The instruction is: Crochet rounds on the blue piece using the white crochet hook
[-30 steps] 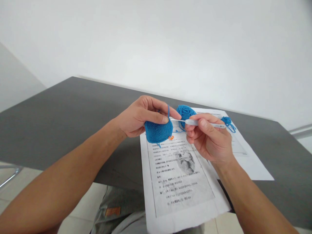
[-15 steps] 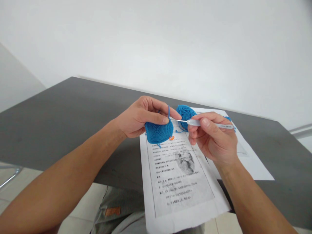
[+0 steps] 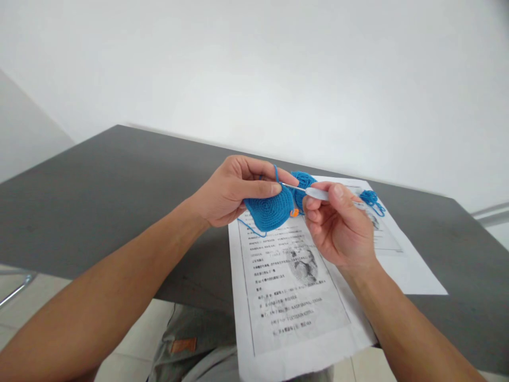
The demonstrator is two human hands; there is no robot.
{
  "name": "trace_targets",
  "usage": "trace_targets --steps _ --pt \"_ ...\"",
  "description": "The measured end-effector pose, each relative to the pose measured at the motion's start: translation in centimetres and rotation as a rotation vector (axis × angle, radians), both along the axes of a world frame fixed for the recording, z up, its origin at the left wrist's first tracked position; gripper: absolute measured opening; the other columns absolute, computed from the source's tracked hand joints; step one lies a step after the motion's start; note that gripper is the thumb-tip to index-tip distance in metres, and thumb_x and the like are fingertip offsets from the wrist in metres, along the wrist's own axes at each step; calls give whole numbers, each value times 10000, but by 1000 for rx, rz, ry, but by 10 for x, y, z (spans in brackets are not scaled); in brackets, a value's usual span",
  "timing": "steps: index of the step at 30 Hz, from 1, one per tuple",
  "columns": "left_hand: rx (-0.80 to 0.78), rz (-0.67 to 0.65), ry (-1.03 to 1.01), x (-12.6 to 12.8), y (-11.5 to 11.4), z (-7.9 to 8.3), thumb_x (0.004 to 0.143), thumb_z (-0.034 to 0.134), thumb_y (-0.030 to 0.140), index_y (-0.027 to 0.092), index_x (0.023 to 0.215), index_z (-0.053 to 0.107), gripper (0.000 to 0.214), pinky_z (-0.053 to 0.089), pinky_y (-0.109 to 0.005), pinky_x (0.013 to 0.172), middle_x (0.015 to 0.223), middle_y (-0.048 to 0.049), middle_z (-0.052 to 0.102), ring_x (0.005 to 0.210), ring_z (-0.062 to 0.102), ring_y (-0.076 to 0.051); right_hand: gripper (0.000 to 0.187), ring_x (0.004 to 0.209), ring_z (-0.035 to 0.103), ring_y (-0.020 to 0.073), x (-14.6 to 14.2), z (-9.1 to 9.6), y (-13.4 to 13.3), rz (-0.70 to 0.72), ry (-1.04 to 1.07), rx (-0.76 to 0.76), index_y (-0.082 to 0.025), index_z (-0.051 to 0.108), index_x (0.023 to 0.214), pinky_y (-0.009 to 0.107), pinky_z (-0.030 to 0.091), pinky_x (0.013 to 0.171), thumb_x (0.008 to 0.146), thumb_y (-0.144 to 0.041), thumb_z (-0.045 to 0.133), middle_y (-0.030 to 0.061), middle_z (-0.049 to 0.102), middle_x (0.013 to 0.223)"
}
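Observation:
My left hand point(image 3: 234, 188) pinches the top edge of a blue crochet piece point(image 3: 270, 212), worked in rounds, with a strand of blue yarn looped over the index finger. Between thumb and fingers, my right hand point(image 3: 338, 223) grips a crochet hook point(image 3: 317, 194) with a pale grey handle. Its thin metal shaft points left and meets the crochet piece's edge by my left thumb; the exact stitch is too small to make out. An orange stitch marker point(image 3: 294, 213) hangs at the piece's right side. Behind both hands lies a ball of blue yarn point(image 3: 304, 180), partly covered.
A printed sheet point(image 3: 294, 339) with text and a picture overhangs the near edge of the dark grey table point(image 3: 99, 212). Under my right forearm lies a second sheet point(image 3: 413, 276), bearing a small bundle of blue yarn point(image 3: 370, 199). A white wall stands behind.
The crochet piece has tilted and shifted slightly right, bringing the orange marker out at its side. My right hand has moved a little left and turned, so the hook now slants more.

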State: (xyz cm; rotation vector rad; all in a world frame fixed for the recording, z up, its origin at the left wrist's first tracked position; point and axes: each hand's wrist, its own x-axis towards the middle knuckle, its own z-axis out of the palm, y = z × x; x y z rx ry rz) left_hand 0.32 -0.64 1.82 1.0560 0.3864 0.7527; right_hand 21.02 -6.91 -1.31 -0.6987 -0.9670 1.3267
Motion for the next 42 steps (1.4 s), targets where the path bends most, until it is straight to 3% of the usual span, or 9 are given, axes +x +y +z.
trace_targets --steps 13,24,36,42 --pt "27 34 52 0 0 -2 727 933 108 120 886 865 173 635 -217 645 785 -56 844 685 808 -187 210 488 630 97 5 5 -1 -129 -129 89 -233 839 881 161 527 361 830 -422 914 -17 739 664" --pt "45 15 48 -1 1 -1 754 901 85 112 895 869 147 618 -184 637 802 -63 847 667 786 -152 174 439 613 108 6 10 -2 -194 -191 158 -238 834 830 177 496 329 789 -367 944 -18 730 598" --pt "51 10 24 -1 0 -2 761 908 101 125 906 872 151 631 -196 644 805 -54 852 700 814 -182 199 472 628 90 5 4 0 -106 -104 82 -242 805 851 136 479 325 835 -413 906 -32 744 660" --pt "45 -13 -7 -2 -2 -1 819 855 49 122 930 873 135 630 -144 657 815 -34 854 694 804 -133 258 473 635 71 -3 9 -3 -88 -3 -9 -233 821 794 102 478 328 737 -431 975 -47 736 623"
